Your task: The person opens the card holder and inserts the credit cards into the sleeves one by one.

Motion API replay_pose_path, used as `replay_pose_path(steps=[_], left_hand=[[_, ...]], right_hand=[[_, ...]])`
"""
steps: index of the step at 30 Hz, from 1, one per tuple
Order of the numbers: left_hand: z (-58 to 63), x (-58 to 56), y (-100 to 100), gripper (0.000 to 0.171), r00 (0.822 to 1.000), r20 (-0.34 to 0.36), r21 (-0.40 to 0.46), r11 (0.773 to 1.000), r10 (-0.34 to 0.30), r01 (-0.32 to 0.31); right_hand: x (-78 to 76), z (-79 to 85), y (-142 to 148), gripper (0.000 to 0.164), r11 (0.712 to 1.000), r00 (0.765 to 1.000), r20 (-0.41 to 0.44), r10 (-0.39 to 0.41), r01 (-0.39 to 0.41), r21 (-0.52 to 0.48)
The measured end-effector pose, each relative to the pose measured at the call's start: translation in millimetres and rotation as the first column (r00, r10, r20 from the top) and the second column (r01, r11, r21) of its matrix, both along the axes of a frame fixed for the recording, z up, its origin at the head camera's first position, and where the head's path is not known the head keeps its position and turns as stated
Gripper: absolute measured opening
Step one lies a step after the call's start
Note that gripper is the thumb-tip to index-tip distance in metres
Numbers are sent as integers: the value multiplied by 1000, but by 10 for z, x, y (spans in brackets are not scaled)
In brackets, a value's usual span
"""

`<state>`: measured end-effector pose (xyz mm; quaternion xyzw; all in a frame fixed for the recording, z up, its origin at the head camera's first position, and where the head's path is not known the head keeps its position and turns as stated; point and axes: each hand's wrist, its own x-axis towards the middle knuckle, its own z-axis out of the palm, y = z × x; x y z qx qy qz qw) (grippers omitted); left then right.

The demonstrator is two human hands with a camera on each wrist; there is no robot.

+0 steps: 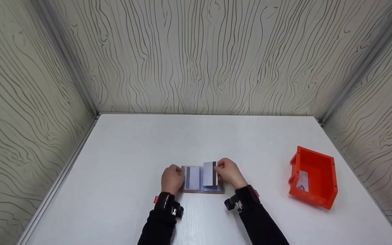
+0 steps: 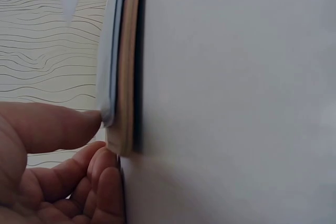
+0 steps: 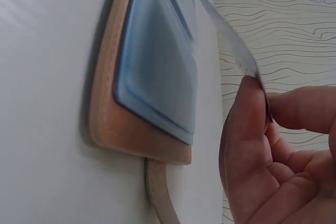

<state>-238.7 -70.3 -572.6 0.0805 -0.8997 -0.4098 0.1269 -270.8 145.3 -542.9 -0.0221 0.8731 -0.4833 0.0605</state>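
A brown card holder point(image 1: 213, 192) with clear bluish plastic sleeves point(image 3: 157, 61) lies spread on the white table. My left hand point(image 1: 172, 178) grips its left edge, the thumb on the sleeves and the curled fingers at the cover's edge in the left wrist view. My right hand point(image 1: 230, 172) pinches a white card point(image 1: 209, 173) with a dark stripe by its right edge. That card is raised above the right-hand sleeves and looks slightly bent in the right wrist view. Another pale card with a grey stripe point(image 1: 192, 178) shows in the left sleeve.
An orange-red plastic bin point(image 1: 316, 170) stands at the right of the table, with a small clear-and-white item point(image 1: 303, 181) inside. A brown strap point(image 3: 160, 187) sticks out from the holder's side. Wood-grain patterned panels point(image 1: 196, 58) enclose the table at the back and sides.
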Motion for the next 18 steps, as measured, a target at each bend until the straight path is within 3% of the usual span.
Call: replay_pose_path(steps=[8, 18], left_hand=[[-2, 11, 3, 6, 997, -78, -11, 1000, 1, -2], [7, 3, -4, 7, 1000, -20, 4, 1000, -2, 2]], right_hand=[[18, -15, -93, 8, 999, 999, 14, 32, -32, 10], [8, -62, -129, 7, 998, 999, 9, 52, -53, 29]])
